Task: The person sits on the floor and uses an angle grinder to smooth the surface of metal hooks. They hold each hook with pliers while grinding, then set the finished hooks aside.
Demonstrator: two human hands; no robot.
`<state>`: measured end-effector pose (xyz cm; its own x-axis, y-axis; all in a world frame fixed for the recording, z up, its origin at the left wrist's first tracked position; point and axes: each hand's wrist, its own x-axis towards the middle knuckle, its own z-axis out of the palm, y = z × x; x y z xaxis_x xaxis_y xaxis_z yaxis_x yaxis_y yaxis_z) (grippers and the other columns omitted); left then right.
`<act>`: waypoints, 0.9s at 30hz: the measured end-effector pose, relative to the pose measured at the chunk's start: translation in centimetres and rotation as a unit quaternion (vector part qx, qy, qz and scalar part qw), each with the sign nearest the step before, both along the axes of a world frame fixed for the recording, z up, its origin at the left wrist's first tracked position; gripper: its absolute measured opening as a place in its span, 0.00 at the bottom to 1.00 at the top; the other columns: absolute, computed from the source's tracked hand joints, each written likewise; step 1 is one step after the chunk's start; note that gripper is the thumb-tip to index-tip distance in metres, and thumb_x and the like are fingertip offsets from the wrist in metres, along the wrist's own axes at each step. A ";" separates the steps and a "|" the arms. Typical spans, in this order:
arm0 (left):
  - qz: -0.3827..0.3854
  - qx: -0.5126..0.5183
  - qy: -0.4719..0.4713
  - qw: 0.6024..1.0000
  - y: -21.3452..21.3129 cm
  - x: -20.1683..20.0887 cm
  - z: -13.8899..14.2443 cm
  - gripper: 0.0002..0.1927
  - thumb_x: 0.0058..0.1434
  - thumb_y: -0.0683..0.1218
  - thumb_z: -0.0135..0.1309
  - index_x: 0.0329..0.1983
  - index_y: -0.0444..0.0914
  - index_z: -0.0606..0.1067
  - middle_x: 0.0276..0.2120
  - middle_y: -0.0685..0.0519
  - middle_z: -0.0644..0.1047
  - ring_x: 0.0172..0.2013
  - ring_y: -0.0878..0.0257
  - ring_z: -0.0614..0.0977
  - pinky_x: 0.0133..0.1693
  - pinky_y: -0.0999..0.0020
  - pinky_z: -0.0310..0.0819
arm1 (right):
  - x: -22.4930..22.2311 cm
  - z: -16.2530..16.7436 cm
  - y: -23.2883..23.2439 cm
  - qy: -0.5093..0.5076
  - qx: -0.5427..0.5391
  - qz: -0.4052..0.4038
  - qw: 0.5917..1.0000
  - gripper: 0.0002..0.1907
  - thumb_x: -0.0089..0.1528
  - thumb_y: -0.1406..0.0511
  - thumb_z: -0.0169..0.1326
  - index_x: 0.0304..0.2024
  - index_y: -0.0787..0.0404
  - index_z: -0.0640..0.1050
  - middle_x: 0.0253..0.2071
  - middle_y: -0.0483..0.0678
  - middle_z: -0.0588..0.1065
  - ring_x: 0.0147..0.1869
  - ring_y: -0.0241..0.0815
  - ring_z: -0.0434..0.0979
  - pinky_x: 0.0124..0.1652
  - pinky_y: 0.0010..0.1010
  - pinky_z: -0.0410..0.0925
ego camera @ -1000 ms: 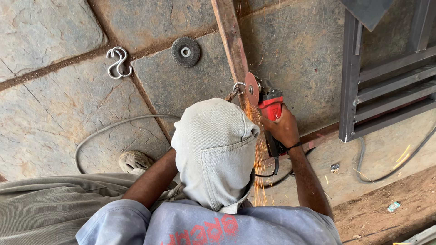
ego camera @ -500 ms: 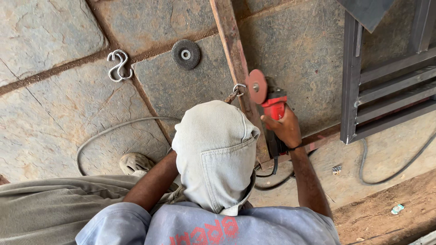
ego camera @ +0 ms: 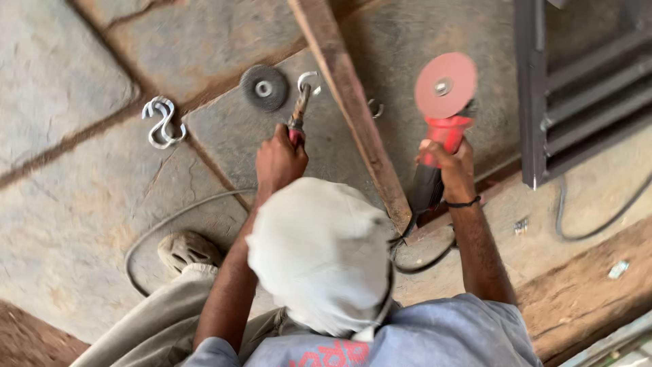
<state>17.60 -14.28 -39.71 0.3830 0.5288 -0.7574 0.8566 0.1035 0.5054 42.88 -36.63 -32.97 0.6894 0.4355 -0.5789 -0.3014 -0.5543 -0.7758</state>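
Your right hand grips the red grinder; left hand holds pliers pinching a hook at 12 o'clock, fingers hidden

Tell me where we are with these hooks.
Two hooks lie aside on the stone floor, apparently finished. In hand: left hand holds pliers clamping another hook; right hand holds the red grinder, disc in the air. Working that hook probably remains.
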 end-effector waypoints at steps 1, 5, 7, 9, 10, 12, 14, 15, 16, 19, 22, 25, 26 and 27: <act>0.007 0.058 -0.015 0.998 0.3 -0.7 -0.2 0.13 0.68 0.51 0.52 0.45 0.36 0.70 0.33 0.37 0.82 0.33 0.42 0.85 0.37 0.47 0.80 | -0.1 -0.3 0.6 -0.004 0.009 -0.003 1.000 0.16 0.61 0.66 0.61 0.48 0.65 0.74 0.35 0.50 0.77 0.33 0.42 0.80 0.35 0.34 0.75; 0.028 0.230 -0.045 0.972 3.2 -3.2 -1.5 0.14 0.64 0.50 0.56 0.41 0.34 0.71 0.30 0.36 0.80 0.32 0.37 0.82 0.35 0.41 0.75 | -1.2 -2.1 2.9 0.011 0.033 -0.058 0.998 0.19 0.60 0.65 0.60 0.52 0.63 0.73 0.35 0.50 0.77 0.33 0.43 0.80 0.36 0.36 0.76; 0.031 0.292 -0.061 0.954 5.1 -3.6 -2.4 0.14 0.61 0.49 0.57 0.40 0.34 0.70 0.29 0.37 0.80 0.31 0.37 0.81 0.32 0.41 0.75 | -1.8 -3.0 3.6 0.044 0.072 -0.081 0.993 0.19 0.62 0.64 0.61 0.52 0.64 0.72 0.37 0.51 0.76 0.34 0.45 0.80 0.37 0.39 0.76; 0.036 0.359 -0.084 0.929 7.5 -3.2 -3.9 0.16 0.58 0.49 0.58 0.40 0.34 0.69 0.29 0.38 0.79 0.29 0.38 0.81 0.30 0.43 0.75 | -2.6 -3.6 3.4 0.075 0.091 -0.085 0.989 0.21 0.62 0.62 0.61 0.53 0.64 0.72 0.38 0.51 0.76 0.35 0.45 0.79 0.38 0.39 0.76; 0.040 0.357 -0.077 0.930 8.7 -2.9 -4.7 0.17 0.62 0.50 0.58 0.42 0.33 0.69 0.30 0.38 0.78 0.29 0.39 0.81 0.29 0.44 0.75 | -2.8 -3.7 2.9 0.089 0.100 -0.079 0.988 0.22 0.61 0.61 0.61 0.54 0.62 0.72 0.39 0.50 0.76 0.35 0.45 0.79 0.38 0.39 0.76; 0.021 0.416 -0.033 0.909 11.1 -1.9 -6.2 0.21 0.63 0.51 0.59 0.48 0.32 0.68 0.31 0.39 0.78 0.29 0.41 0.81 0.28 0.46 0.76 | -3.1 -3.8 1.5 0.110 0.099 -0.066 0.987 0.23 0.61 0.60 0.62 0.55 0.62 0.73 0.40 0.50 0.75 0.37 0.45 0.79 0.39 0.39 0.76; 0.009 0.437 -0.022 0.899 11.6 -2.3 -6.7 0.19 0.64 0.51 0.61 0.52 0.39 0.70 0.37 0.41 0.79 0.34 0.43 0.82 0.32 0.48 0.77 | -3.8 -3.7 -0.4 0.108 0.094 -0.094 0.985 0.24 0.63 0.59 0.63 0.56 0.63 0.74 0.41 0.51 0.75 0.39 0.46 0.78 0.42 0.40 0.75; 0.036 0.411 -0.055 0.909 12.9 -2.1 -7.0 0.13 0.69 0.52 0.61 0.52 0.48 0.73 0.44 0.42 0.79 0.39 0.46 0.84 0.37 0.49 0.79 | -3.9 -3.7 -1.1 0.119 0.101 -0.129 0.979 0.24 0.62 0.58 0.63 0.55 0.62 0.73 0.41 0.51 0.75 0.39 0.46 0.79 0.43 0.40 0.76; 0.006 0.454 -0.051 0.889 13.9 -2.2 -7.2 0.24 0.62 0.49 0.62 0.58 0.38 0.68 0.51 0.35 0.74 0.41 0.43 0.82 0.38 0.51 0.79 | -4.2 -3.9 -1.6 0.138 0.106 -0.159 0.972 0.23 0.61 0.57 0.63 0.54 0.61 0.73 0.41 0.51 0.76 0.39 0.46 0.79 0.43 0.40 0.76; -0.034 0.505 -0.096 0.857 14.6 -3.5 -7.5 0.46 0.57 0.54 0.71 0.69 0.28 0.61 0.66 0.27 0.61 0.54 0.37 0.76 0.50 0.52 0.77 | -4.4 -4.3 -2.1 0.162 0.103 -0.191 0.963 0.24 0.60 0.56 0.63 0.54 0.60 0.74 0.40 0.49 0.76 0.39 0.44 0.79 0.43 0.38 0.76; -0.065 0.458 -0.041 0.885 15.2 -3.5 -7.6 0.32 0.66 0.45 0.60 0.70 0.35 0.63 0.71 0.33 0.61 0.63 0.37 0.71 0.63 0.50 0.70 | -4.6 -4.7 -0.8 0.133 0.106 -0.193 0.966 0.24 0.59 0.56 0.62 0.52 0.60 0.74 0.39 0.50 0.77 0.38 0.45 0.79 0.42 0.38 0.76; -0.095 0.523 -0.024 0.847 14.6 -4.3 -6.7 0.38 0.61 0.55 0.66 0.66 0.32 0.65 0.66 0.29 0.62 0.60 0.30 0.69 0.58 0.42 0.67 | -4.9 -4.8 1.5 0.146 0.144 -0.185 0.961 0.23 0.58 0.56 0.61 0.50 0.62 0.74 0.37 0.51 0.76 0.36 0.46 0.79 0.40 0.38 0.75; -0.120 0.576 0.014 0.809 14.1 -4.3 -6.0 0.41 0.56 0.58 0.65 0.66 0.33 0.65 0.65 0.32 0.64 0.59 0.33 0.70 0.57 0.41 0.67 | -5.3 -4.8 2.2 0.152 0.152 -0.185 0.959 0.23 0.58 0.56 0.60 0.50 0.62 0.74 0.37 0.51 0.76 0.35 0.45 0.78 0.39 0.38 0.75; -0.149 0.624 0.052 0.765 13.6 -4.1 -4.9 0.44 0.51 0.60 0.64 0.66 0.34 0.66 0.64 0.34 0.66 0.58 0.35 0.72 0.57 0.40 0.68 | -5.5 -4.8 2.9 0.160 0.159 -0.189 0.956 0.23 0.58 0.56 0.60 0.50 0.63 0.74 0.36 0.51 0.76 0.35 0.45 0.78 0.38 0.38 0.75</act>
<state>13.49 -0.69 -44.62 0.5991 0.7662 0.2325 0.7906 -0.6119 -0.0209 37.36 -33.71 -37.77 0.6418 0.3793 -0.6665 -0.6841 -0.1096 -0.7211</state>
